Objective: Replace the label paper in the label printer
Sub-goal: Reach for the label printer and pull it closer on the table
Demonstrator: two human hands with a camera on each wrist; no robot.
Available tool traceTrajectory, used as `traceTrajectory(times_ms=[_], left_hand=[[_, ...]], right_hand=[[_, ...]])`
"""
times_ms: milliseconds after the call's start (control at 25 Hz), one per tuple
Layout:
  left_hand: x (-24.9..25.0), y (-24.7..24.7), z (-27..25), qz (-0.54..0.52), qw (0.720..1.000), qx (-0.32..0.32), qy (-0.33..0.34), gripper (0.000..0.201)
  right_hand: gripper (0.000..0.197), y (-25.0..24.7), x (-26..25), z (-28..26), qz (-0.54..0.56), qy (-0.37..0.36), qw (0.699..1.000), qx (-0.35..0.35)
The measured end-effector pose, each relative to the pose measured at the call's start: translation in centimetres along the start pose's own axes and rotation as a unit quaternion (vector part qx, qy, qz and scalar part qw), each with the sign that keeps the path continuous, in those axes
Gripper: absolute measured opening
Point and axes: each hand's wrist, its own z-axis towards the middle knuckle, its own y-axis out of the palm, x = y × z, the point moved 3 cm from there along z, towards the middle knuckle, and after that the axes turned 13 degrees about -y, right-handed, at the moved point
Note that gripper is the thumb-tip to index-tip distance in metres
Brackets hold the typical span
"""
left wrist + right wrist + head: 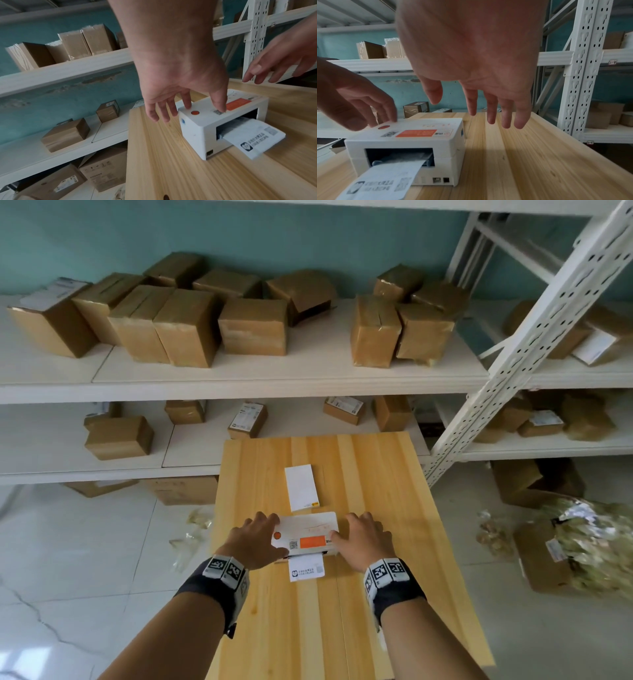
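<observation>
A white label printer (308, 529) with an orange button and an orange sticker on top sits on the wooden table (376, 481). A printed label strip (306, 569) sticks out of its near slot. A stack of white label paper (303, 487) lies just behind the printer. My left hand (258, 537) rests with straight fingers on the printer's top left corner; in the left wrist view its thumb (220, 104) touches the lid beside the button (195, 112). My right hand (364, 539) hovers by the printer's right side, fingers (489, 108) spread, holding nothing.
White metal shelves (239, 381) behind the table carry several taped cardboard boxes (185, 330). A perforated shelf upright (534, 344) slants down at the right. Packed bags and a box (582, 546) lie on the floor to the right. More boxes (101, 174) stand under the shelf.
</observation>
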Motion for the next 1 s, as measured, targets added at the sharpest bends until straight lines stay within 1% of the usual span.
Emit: traceTrajectory(times_ms=[120,200,240,320,360,440,520,600,640,720,760,840,920,1000], left_hand=[[-0.4,2.1,1.5,-0.077,0.996,0.037,0.015,0.081],[-1.1,3.4,2.5,-0.170,0.985,0.022,0.028,0.088],[-1.4,3.8,2.8,-0.224,0.974,0.005,0.046,0.083],[-1.9,3.9,3.1,-0.306,0.948,-0.007,0.087,0.060],[-2.1,3.7,3.3,-0.333,0.937,0.000,0.102,0.050],[-2.3,3.4,3.9,-0.364,0.922,-0.006,0.130,0.040],[-2.4,4.4,4.5,-0.396,0.907,-0.014,0.144,0.038],[-2.5,6.1,5.2,-0.444,0.885,-0.008,0.138,0.045],[-2.4,7.0,5.3,-0.474,0.871,-0.003,0.134,0.048],[-2.4,8.6,5.5,-0.517,0.844,0.016,0.139,0.053],[-2.5,9.0,5.8,-0.526,0.838,0.022,0.144,0.055],[-2.7,9.4,6.0,-0.526,0.835,0.018,0.163,0.057],[-3.1,9.6,5.8,-0.512,0.838,0.011,0.187,0.062],[-3.8,9.4,6.0,-0.481,0.854,0.032,0.197,0.072]], right_hand=[[0.058,1.4,0.9,1.5,0.001,-0.007,1.000,0.005],[0.059,2.3,1.5,2.6,-0.005,-0.010,1.000,0.005],[0.059,2.6,1.6,3.0,-0.006,-0.015,1.000,0.008],[0.060,2.8,1.8,3.6,0.008,-0.032,0.999,0.025],[0.060,2.8,1.9,3.8,0.020,-0.045,0.998,0.038],[0.061,2.7,2.1,4.0,0.056,-0.073,0.994,0.055],[0.061,3.4,2.5,4.2,0.098,-0.102,0.988,0.062],[0.055,4.8,2.9,4.7,0.164,-0.130,0.975,0.077],[0.052,5.3,3.1,5.0,0.193,-0.142,0.967,0.084],[0.048,6.3,3.4,5.6,0.213,-0.158,0.959,0.101],[0.048,6.4,3.3,5.8,0.216,-0.164,0.957,0.102],[0.047,7.1,3.2,6.0,0.220,-0.166,0.956,0.102],[0.048,7.6,3.5,6.0,0.211,-0.169,0.957,0.109],[0.051,7.7,3.7,6.5,0.203,-0.178,0.956,0.117]])
